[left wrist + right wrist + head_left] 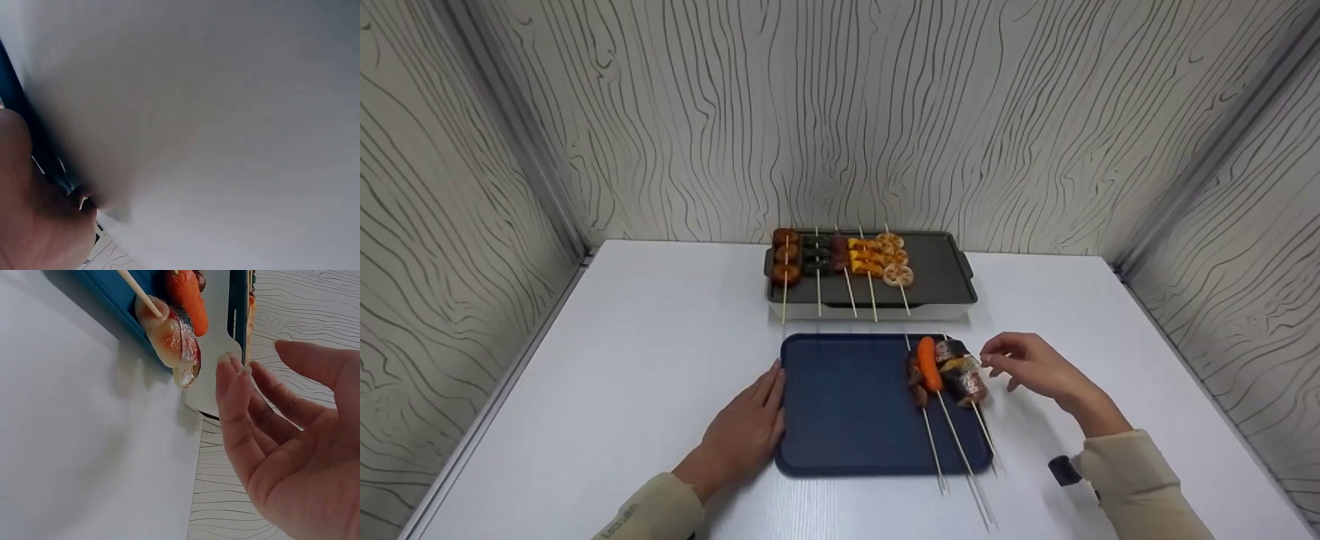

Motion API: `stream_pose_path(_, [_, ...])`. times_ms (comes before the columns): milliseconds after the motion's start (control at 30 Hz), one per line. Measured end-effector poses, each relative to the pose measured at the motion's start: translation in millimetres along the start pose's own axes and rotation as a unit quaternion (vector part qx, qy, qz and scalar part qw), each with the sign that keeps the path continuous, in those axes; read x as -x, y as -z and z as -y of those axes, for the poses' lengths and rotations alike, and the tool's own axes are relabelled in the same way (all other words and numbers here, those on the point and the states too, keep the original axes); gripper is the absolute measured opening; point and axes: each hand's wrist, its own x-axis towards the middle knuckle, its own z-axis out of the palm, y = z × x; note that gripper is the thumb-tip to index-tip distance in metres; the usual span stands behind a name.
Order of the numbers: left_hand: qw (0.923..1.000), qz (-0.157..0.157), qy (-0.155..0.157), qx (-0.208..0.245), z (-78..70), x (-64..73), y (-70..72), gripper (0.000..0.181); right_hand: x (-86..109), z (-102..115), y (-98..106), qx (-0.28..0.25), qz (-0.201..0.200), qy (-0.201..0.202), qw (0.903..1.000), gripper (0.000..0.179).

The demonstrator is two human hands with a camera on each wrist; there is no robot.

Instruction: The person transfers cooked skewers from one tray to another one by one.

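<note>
My left hand [742,431] lies along the left edge of a dark blue tray [844,405], its fingers fairly straight against the rim. On the right side of that tray are three skewers: one with brown pieces [919,388], one with an orange-red sausage [928,364], and one with dark-skinned fish-like chunks [964,380]. Just right of the chunk skewer hovers my right hand [1035,366], fingers loosely bent and holding nothing. In the right wrist view a gap shows between the fingertips [242,377] and the chunk skewer [169,340].
Behind the tray stands a dark grill plate [934,262] on a pale base. Several skewers lie across its left and middle, among them lotus root slices [898,275] and yellow pieces [867,268]. Wood-patterned panels [840,120] enclose the white table [660,315] at the back and sides.
</note>
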Motion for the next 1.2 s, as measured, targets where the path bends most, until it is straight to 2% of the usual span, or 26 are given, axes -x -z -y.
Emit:
stream_pose_path(200, [0.9999, -0.007, -0.006, -0.011, 1.4, 0.0, -2.2, 0.058, -22.2, 3, 3, 0.021, -0.031, 0.013, 0.9992, 0.029])
stream_pose_path(533, [1.0, 0.001, -0.006, -0.007, -0.2, 0.7, 0.3, 0.058, -58.2, 6, -3, 0.031, -0.062, 0.017, 0.9974, 0.05])
stream_pose_path(700, [0.9999, -0.005, -0.009, -0.011, 0.8, -0.1, -1.3, 0.057, -73.1, 10, -9, 0.06, -0.079, 0.035, 0.9945, 0.055])
stream_pose_path(867, [1.0, -0.003, -0.008, -0.003, 0.9, -0.6, -1.7, 0.058, -85.1, 15, -15, 0.103, -0.076, 0.069, 0.9894, 0.053])
stream_pose_path(1033, [1.0, 0.002, -0.008, 0.0, 0.4, -0.3, -0.4, 0.059, -96.4, 20, -20, 0.122, -0.07, 0.094, 0.9855, 0.048])
stream_pose_path(1200, [1.0, 0.001, -0.007, -0.003, -0.3, -0.4, 0.0, 0.058, -107.5, 25, -21, 0.112, -0.049, 0.086, 0.9889, 0.046])
